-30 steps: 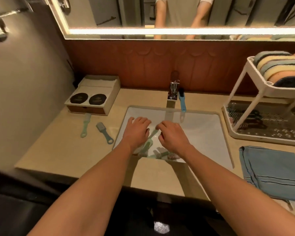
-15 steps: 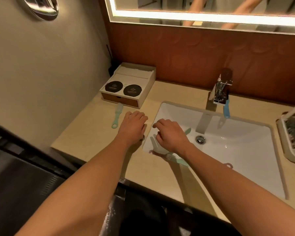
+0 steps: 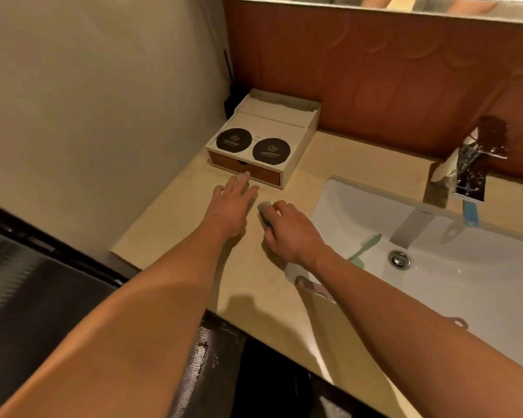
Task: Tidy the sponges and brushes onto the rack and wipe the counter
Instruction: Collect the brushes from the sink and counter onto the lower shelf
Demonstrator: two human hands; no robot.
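My left hand (image 3: 233, 203) lies flat on the beige counter (image 3: 175, 224) in front of the box, fingers straight; a small bit of something shows under the fingertips. Just to its right, my right hand (image 3: 287, 233) curls its fingers round a grey-blue brush (image 3: 264, 214) on the counter beside the sink's left rim. A green brush (image 3: 366, 246) and a pinkish brush (image 3: 313, 285) lie in the white sink (image 3: 465, 285), partly hidden by my right arm. A blue brush (image 3: 470, 214) stands by the faucet. The rack is out of view.
A white and wood box (image 3: 264, 146) with two black round lids stands at the back left against the wall. The chrome faucet (image 3: 474, 164) rises behind the sink, and the drain (image 3: 399, 258) sits mid-basin. The counter's front edge drops to a dark floor.
Both hands left the sink and moved left onto the counter near the box. My right hand has taken hold of the grey-blue brush. The view swung left, losing the rack and the towel.
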